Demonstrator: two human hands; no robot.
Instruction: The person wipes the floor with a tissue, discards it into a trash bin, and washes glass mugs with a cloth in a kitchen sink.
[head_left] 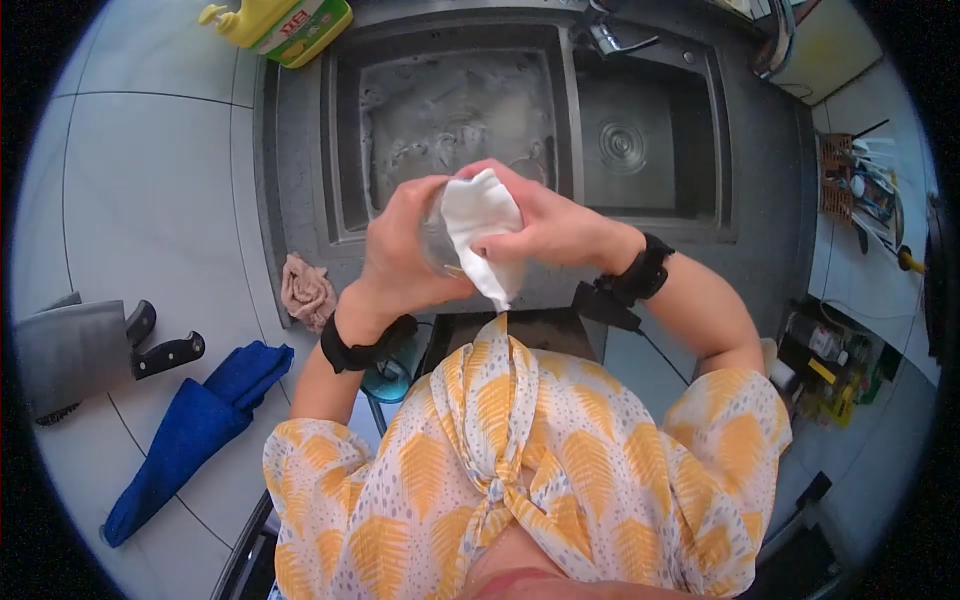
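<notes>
Over the front edge of the sink, my left hand (395,255) is wrapped round a clear glass (436,236), which is partly hidden by the fingers. A white cloth (480,215) lies against the glass on its right side. My right hand (530,225) grips this cloth, its thumb on top and its other fingers mostly hidden behind. The cloth's lower end hangs toward my shirt. Both hands are close together, with the glass and cloth between them.
The left basin (338,150) holds cloudy water; the right basin (722,140) sits under a faucet (606,38). A yellow bottle (290,28) stands at the back left. Left are a pink rag (308,292), blue cloth (205,420) and knives (80,355).
</notes>
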